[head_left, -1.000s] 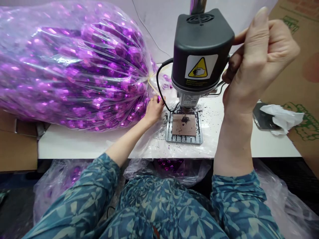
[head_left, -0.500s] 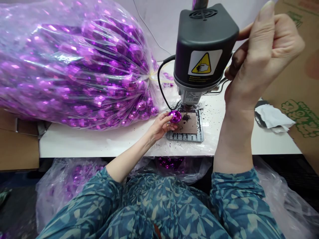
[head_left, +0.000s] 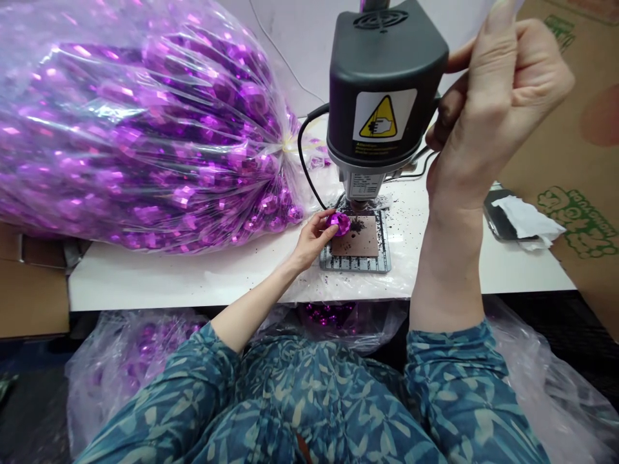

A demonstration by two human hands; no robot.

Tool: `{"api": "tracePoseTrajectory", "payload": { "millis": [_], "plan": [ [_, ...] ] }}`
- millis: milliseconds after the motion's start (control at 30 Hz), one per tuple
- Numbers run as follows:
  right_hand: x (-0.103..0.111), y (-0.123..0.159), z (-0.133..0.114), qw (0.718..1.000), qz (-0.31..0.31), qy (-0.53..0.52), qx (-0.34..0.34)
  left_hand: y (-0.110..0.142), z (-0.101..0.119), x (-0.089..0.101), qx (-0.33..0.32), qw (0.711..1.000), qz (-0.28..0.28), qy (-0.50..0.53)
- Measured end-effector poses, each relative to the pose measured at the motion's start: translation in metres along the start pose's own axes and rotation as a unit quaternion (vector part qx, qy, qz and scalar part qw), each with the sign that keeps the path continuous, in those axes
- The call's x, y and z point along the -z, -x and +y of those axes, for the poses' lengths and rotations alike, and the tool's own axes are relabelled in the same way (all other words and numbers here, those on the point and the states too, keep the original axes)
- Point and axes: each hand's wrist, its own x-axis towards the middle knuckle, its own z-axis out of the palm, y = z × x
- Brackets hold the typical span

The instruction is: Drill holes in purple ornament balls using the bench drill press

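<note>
Head view, 1 item in hand: purple faceted ball (head_left: 340,223), round, no long axis evident. Position: at the fingertips of the left hand (head_left: 312,241), over the upper left corner of the brown board (head_left: 365,245), left of and slightly below the lower end of the black machine (head_left: 387,64). Left hand: thumb and fingers closed on the ball; the nearer of 2 hands to it. Right hand (head_left: 503,109): raised at the machine's right side, fingers curled; whether clamped on anything, cannot tell.

Surroundings: 1 metal base plate (head_left: 355,264) under the board; dark crumbs (head_left: 356,225) on the board; 1 clear bag (head_left: 145,142) of purple pieces at left.

Hidden or unclear: the ball's underside and contact with the board; the machine's tip, small and dark; the bag, cut off at the frame edge.
</note>
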Motion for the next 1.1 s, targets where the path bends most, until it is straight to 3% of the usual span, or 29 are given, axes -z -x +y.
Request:
{"api": "tracePoseTrajectory", "payload": {
  "millis": [533, 733, 900, 1100],
  "plan": [
    [0.001, 0.001, -0.001, 1.000, -0.004, -0.020, 0.003, -0.018, -0.030, -0.012, -0.054, 0.994, -0.019, -0.089],
    [0.001, 0.001, 0.000, 1.000, -0.004, -0.008, 0.010, -0.015, -0.032, -0.013, -0.079, 0.979, -0.027, -0.187],
    [0.001, 0.007, -0.008, 1.000, 0.001, 0.025, -0.001, -0.013, -0.034, -0.018, -0.071, 0.989, -0.074, -0.103],
    [0.010, 0.037, -0.026, 0.999, 0.044, 0.002, -0.001, -0.013, -0.033, -0.019, -0.067, 0.990, -0.068, -0.101]
  ]
}}
